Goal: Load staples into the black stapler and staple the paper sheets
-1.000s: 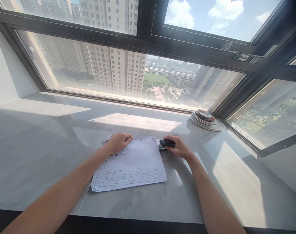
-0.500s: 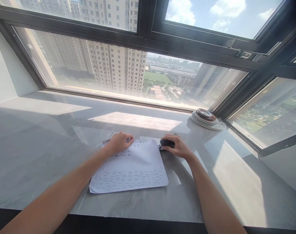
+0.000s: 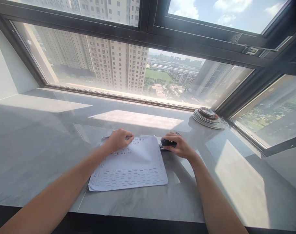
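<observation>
A stack of white paper sheets (image 3: 135, 162) lies on the grey sill. Handwriting runs near its far edge, and rows of short dark dashes that look like staples line the near part and the sides. My left hand (image 3: 120, 140) rests over the far left part of the stack, its thumb and fingers pinched together on the paper. In my right hand (image 3: 180, 145) is a black stapler (image 3: 168, 143), gripped from the right, with its front end at the right edge of the sheets. My fingers hide the stapler's back part.
Stacked plates (image 3: 207, 117) with a dark round item on top stand at the back right, by the window corner. A dark window frame (image 3: 113, 94) bounds the marble-look sill (image 3: 40, 146) at the back. The sill's front edge runs just below the paper.
The view has shifted slightly. My left thumb and fingers have closed up, so the small gap between them no longer shows. My right hand keeps the stapler at the paper's right edge.
</observation>
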Action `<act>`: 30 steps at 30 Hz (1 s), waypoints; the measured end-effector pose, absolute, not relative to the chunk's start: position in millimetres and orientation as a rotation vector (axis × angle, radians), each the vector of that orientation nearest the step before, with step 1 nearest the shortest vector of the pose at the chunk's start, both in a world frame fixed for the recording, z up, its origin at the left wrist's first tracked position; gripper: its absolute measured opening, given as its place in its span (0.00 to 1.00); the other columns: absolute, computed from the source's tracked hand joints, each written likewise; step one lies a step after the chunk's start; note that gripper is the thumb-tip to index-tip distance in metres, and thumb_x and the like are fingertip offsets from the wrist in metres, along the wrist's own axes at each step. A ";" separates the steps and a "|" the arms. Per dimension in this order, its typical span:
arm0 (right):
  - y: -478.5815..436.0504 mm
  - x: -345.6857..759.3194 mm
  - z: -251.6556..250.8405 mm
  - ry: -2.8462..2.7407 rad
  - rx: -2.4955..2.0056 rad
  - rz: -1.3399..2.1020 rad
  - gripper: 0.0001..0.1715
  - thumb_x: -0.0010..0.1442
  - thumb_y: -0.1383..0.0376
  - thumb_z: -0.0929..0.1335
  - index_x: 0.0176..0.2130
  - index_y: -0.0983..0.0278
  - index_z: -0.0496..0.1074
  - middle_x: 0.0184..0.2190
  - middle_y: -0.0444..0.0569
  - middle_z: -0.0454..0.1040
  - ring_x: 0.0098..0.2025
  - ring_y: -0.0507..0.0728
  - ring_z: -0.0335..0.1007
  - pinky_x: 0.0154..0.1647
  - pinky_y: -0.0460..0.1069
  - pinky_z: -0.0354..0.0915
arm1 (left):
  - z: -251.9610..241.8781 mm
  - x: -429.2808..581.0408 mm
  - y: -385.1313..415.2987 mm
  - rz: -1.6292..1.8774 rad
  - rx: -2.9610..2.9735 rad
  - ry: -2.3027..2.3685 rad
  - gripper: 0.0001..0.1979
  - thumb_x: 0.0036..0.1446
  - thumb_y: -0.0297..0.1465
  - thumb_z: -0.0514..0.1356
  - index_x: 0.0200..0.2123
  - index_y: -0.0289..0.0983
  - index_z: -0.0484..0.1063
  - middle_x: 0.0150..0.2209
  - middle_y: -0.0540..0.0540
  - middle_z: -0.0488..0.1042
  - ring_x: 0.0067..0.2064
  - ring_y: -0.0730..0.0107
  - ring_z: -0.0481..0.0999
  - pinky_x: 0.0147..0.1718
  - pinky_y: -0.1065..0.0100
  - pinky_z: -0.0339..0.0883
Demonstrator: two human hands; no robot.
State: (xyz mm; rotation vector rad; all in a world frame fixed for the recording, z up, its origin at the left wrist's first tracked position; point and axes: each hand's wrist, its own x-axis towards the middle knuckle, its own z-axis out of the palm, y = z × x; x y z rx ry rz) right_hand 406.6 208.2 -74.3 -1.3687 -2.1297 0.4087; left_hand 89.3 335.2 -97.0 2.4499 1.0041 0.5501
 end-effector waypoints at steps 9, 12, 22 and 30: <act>205.3 407.0 -69.5 -2.214 -1.395 0.343 0.10 0.65 0.57 0.70 0.44 0.58 0.79 0.34 0.50 0.76 0.40 0.61 0.65 0.42 0.56 0.66 | -94.9 87.9 336.3 0.558 2.440 1.046 0.15 0.61 0.39 0.58 0.41 0.43 0.85 0.37 0.47 0.85 0.36 0.59 0.82 0.35 0.62 0.75; 203.5 404.8 -66.1 -2.231 -1.397 0.323 0.10 0.66 0.58 0.70 0.45 0.57 0.79 0.35 0.50 0.76 0.40 0.61 0.64 0.41 0.56 0.66 | -94.1 88.0 335.4 0.555 2.447 1.061 0.15 0.61 0.38 0.58 0.40 0.43 0.85 0.38 0.47 0.85 0.36 0.59 0.82 0.35 0.61 0.75; 201.3 397.5 -62.8 -2.316 -1.392 0.322 0.09 0.66 0.59 0.70 0.46 0.55 0.79 0.35 0.50 0.76 0.41 0.61 0.64 0.44 0.56 0.65 | -91.2 89.2 330.8 0.581 2.428 1.049 0.15 0.63 0.39 0.58 0.42 0.42 0.85 0.37 0.47 0.85 0.35 0.60 0.82 0.35 0.61 0.76; 208.0 395.9 -74.2 -2.221 -1.467 0.306 0.12 0.67 0.58 0.69 0.50 0.56 0.76 0.40 0.50 0.76 0.44 0.62 0.65 0.46 0.57 0.64 | -92.7 92.3 327.2 0.638 2.385 0.929 0.16 0.62 0.40 0.59 0.42 0.41 0.85 0.38 0.47 0.85 0.38 0.59 0.83 0.39 0.60 0.79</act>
